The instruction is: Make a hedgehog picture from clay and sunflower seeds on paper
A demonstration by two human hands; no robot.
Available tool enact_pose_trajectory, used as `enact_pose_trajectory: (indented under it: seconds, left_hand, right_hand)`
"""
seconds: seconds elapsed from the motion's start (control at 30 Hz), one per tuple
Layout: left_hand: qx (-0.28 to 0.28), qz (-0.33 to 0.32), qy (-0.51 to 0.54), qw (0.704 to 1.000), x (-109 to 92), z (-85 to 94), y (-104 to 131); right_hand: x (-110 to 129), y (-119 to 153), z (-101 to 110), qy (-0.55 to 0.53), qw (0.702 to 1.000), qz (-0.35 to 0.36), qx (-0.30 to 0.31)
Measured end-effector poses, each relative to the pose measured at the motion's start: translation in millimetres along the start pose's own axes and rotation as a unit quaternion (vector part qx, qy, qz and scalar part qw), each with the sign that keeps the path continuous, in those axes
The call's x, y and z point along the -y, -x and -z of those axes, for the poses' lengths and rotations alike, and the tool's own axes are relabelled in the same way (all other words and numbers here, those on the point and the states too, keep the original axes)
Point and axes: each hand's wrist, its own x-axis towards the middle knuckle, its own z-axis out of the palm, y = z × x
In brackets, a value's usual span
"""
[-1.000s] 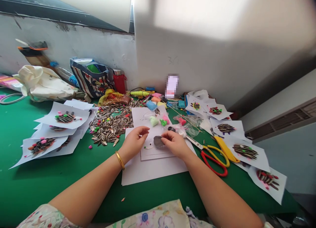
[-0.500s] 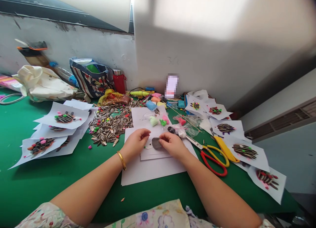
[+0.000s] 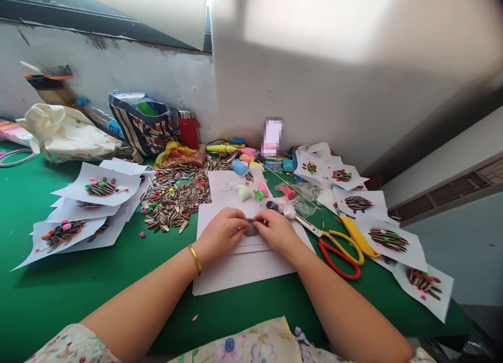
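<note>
Observed left hand (image 3: 225,233) with thumb and fingers drawn nearly together, pinching the left edge of a grey disc (image 3: 250,230). Observed right hand (image 3: 277,232) likewise nearly closed, gripping the right edge of the same disc between thumb and fingers. Located disc between the two sets of fingertips, over stacked paper (image 3: 243,273); cannot tell whether touching the top sheet. Noted gold bangle (image 3: 195,260) at left wrist. Found heap of seeds (image 3: 178,201) left of the paper, mixed with small coloured balls. Recorded pale green lump (image 3: 244,193) and bright green lump (image 3: 258,195) beyond the hands. Found scissors (image 3: 338,269), with red and yellow handles, right of the right hand, and yellow tool (image 3: 358,236) just beside. Logged seed-covered left cards (image 3: 98,189) and right cards (image 3: 388,240) on green table (image 3: 78,292). Noted red flask (image 3: 189,131) near the wall (image 3: 251,75), beside striped bag (image 3: 143,124).
</note>
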Motion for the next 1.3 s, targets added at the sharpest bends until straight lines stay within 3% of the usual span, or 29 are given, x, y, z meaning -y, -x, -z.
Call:
enact_pose_trajectory:
  seconds: [0.1, 0.57, 1.07, 1.3]
  left_hand:
    - [0.019, -0.039, -0.013, 0.999, -2.6, 0.6, 0.9]
    - [0.09, -0.085, -0.072, 0.99, -5.7, 1.1, 2.4]
    - [0.08, -0.086, -0.115, 0.986, -6.4, 0.2, 4.1]
    - [0.083, -0.073, -0.122, 0.986, -7.6, 0.7, 5.8]
  right_hand:
    - [-3.6, -2.2, -0.9, 0.005, 1.0, 0.013, 0.007]
    - [-13.4, -5.4, -3.1, 0.009, 0.999, 0.024, 0.029]
    - [-18.3, -4.7, -5.7, -0.055, 0.998, -0.008, 0.002]
    - [-17.8, 1.0, 2.2, -0.033, 0.998, 0.048, 0.029]
